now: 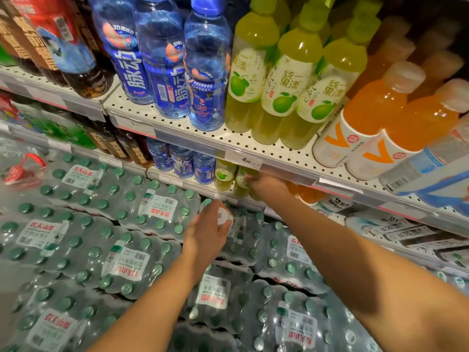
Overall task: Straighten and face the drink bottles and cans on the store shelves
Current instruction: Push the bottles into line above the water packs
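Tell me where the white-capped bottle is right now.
In the head view, the white-capped bottle sits low of centre, gripped by the left hand above the shrink-wrapped water packs, just below and left of the right hand.

Green bottles [239,182] upright, lower shelf — white-capped bottle [224,216] held lower.

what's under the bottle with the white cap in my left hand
Shrink-wrapped packs of green-capped water bottles lie below the white-capped bottle that the left hand grips. The hand covers its body, so contact underneath cannot be seen.
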